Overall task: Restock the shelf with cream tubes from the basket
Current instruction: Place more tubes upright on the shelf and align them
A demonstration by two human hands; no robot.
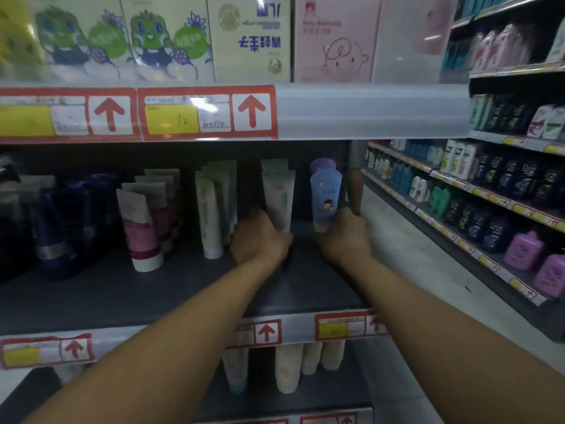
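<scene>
While both arms reach into the shelf [171, 289], the left hand [260, 238] grips a pale tube [279, 200] at 12 o'clock; the right hand [344, 237] holds a blue tube [324, 198] upright at 1 o'clock.

blue cartoon-printed tube [325, 199], pale green tube [279, 201]

I am seeing my left hand [260, 237] covering the foot of the pale tube [279, 197], and my right hand [344, 237] hiding the base of the blue tube [325, 197]. The boxes [250, 38] above are being cut off by the top edge, their print blurring beyond reading.
</scene>
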